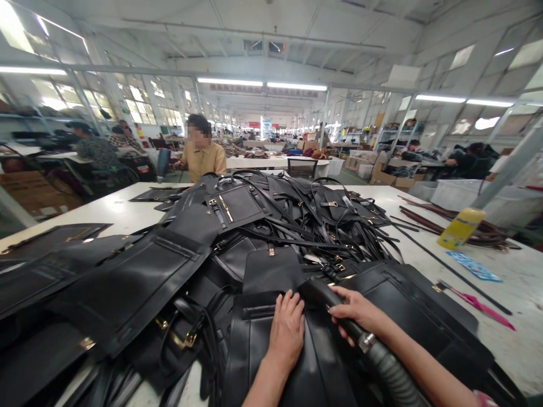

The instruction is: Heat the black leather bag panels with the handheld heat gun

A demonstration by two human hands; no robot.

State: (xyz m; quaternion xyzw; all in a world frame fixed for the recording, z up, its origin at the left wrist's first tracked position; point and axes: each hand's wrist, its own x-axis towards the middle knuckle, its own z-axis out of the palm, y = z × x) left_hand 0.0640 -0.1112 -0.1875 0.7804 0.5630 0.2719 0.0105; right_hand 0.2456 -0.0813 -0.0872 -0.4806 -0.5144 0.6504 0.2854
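Observation:
My left hand (287, 330) lies flat on a black leather bag (254, 350) at the bottom centre, its fingers stretched out. To its right my right hand (354, 314) is wrapped round a black nozzle (324, 294) joined by a metal clamp to a ribbed grey hose (392, 367). The nozzle's tip is over the upper part of the bag, near its raised black flap (271, 271). Another black leather piece (418, 294) lies to the right of the nozzle.
Black bags and straps (288, 209) are heaped across the white table (526, 271). At right lie a yellow bottle (461, 228), a blue-and-white sheet (474, 266), pink-handled scissors (479, 304) and brown straps. A person in yellow (203, 158) is beyond the table.

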